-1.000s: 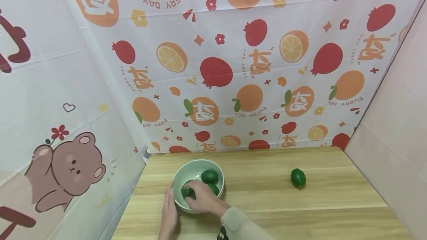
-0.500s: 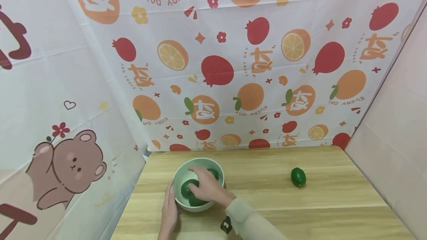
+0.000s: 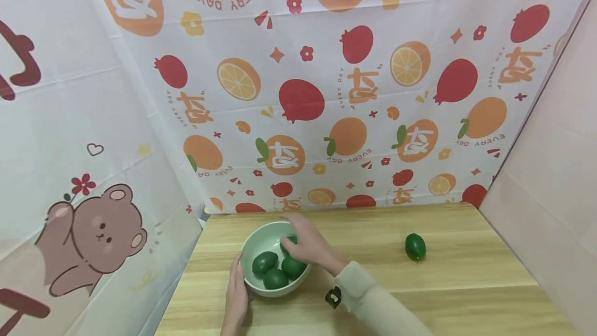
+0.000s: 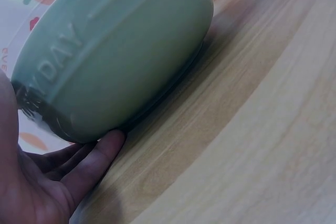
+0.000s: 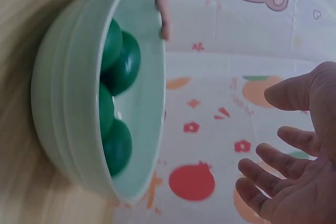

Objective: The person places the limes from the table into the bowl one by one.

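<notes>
A pale green bowl (image 3: 249, 245) stands at the left part of the wooden table, with several dark green limes (image 3: 275, 278) in it. My left hand (image 3: 237, 294) holds the bowl at its left side. Its fingers (image 4: 97, 161) touch the lower wall in the left wrist view, and a digit reaches the rim in the right wrist view. My right hand (image 3: 310, 242) hangs over the bowl's right rim, partly covering one lime. Its spread fingers (image 5: 278, 161) hold nothing. Another lime (image 3: 415, 247) lies alone at the right of the table.
The wooden table (image 3: 448, 294) meets a fruit-printed cloth (image 3: 303, 100) at its back edge. A bear-printed cloth (image 3: 102, 232) hangs at the left, and a plain pale wall (image 3: 550, 180) stands at the right.
My right hand has let go of a lime in the bowl and moved up and right toward the far rim. More limes now show. The left hand stays on the bowl.
</notes>
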Motion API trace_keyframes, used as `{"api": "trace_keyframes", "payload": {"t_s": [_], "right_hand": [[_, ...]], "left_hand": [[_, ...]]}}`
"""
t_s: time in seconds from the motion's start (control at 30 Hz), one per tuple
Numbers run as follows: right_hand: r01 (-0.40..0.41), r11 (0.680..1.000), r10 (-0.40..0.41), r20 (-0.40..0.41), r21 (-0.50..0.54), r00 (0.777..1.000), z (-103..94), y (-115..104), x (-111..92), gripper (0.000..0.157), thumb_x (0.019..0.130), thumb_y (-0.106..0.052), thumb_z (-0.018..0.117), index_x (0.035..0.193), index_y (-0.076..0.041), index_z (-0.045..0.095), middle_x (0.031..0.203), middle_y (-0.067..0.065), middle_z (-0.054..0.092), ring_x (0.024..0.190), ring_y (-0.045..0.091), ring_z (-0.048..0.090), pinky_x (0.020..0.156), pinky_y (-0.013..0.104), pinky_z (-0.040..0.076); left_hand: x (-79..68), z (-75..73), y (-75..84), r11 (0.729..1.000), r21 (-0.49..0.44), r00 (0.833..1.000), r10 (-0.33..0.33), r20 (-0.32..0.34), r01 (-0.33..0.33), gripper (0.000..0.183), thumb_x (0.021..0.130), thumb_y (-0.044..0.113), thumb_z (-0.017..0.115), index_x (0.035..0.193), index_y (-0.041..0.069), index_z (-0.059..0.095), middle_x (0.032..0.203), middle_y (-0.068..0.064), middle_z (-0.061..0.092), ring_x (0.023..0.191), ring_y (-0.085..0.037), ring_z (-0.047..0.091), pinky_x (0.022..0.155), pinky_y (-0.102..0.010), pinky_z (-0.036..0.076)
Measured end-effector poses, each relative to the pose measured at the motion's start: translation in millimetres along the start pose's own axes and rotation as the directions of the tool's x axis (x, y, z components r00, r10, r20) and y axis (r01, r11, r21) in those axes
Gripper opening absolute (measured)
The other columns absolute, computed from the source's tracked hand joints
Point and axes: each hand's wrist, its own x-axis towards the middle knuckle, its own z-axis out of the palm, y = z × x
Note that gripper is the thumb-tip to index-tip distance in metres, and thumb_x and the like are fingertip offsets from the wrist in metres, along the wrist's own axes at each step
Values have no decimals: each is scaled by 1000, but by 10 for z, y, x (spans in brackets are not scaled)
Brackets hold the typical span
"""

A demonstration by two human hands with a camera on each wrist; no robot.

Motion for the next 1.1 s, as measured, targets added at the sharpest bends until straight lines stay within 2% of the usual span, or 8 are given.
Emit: {"api": "trace_keyframes", "payload": {"t_s": [0.2, 0.4, 0.6, 0.73, 0.83, 1.0, 1.1], "right_hand": [[23, 1000, -23, -56, 2, 998, -245, 185, -42, 61, 94, -16, 68, 150, -11, 46, 154, 9, 51, 146, 29, 46, 123, 48, 41], [37, 999, -39, -132, -21, 990, -452, 368, -104, 60, 91, -13, 71, 146, -3, 49, 148, 17, 55, 140, 34, 51, 119, 52, 44], [-5, 999, -2, -169, -43, 986, -591, 547, -205, 59, 89, -9, 73, 144, -4, 51, 146, 15, 57, 138, 33, 53, 117, 53, 46], [-45, 998, 39, -158, -36, 987, -665, 665, -300, 61, 90, -8, 72, 146, -5, 49, 146, 19, 56, 138, 37, 51, 115, 59, 45], [-69, 996, 59, -156, -62, 986, -745, 758, -367, 61, 91, -10, 72, 146, -4, 49, 147, 21, 54, 137, 40, 50, 113, 63, 44], [-84, 986, 56, -191, -142, 980, -899, 912, -452, 59, 90, -11, 73, 144, -5, 51, 143, 19, 56, 131, 39, 54, 108, 62, 49], [-99, 979, 64, -194, -176, 979, -975, 995, -504, 58, 89, -11, 73, 143, -5, 51, 143, 19, 56, 132, 40, 53, 109, 62, 48]], "left_hand": [[-24, 20, -10, 1000, -5, 1000, 10, -13, -10, 61, 108, 56, 11, 164, 33, 14, 172, -14, 15, 154, -51, 18, 121, -76, 17], [-22, 15, -23, 999, -1, 999, 35, -23, -35, 58, 109, 54, 11, 164, 35, 14, 171, -16, 16, 152, -53, 22, 117, -77, 22], [-23, 11, -15, 999, -11, 999, 33, -9, -33, 60, 109, 55, 11, 164, 32, 14, 171, -17, 15, 152, -53, 22, 117, -76, 24], [-52, 7, -23, 1000, -13, 1000, 25, 3, -25, 60, 108, 55, 11, 164, 33, 13, 171, -18, 15, 150, -56, 23, 113, -77, 30], [-60, 9, -30, 999, -10, 999, 36, -1, -36, 60, 109, 55, 11, 164, 32, 13, 171, -18, 15, 150, -56, 24, 114, -77, 29], [-45, 6, -21, 999, -6, 999, 42, -9, -42, 60, 109, 55, 11, 164, 33, 13, 171, -16, 15, 152, -53, 21, 118, -76, 22], [-47, -4, -16, 1000, -2, 1000, 26, -7, -26, 61, 108, 57, 10, 164, 33, 12, 171, -17, 14, 152, -53, 21, 118, -76, 22]]}}
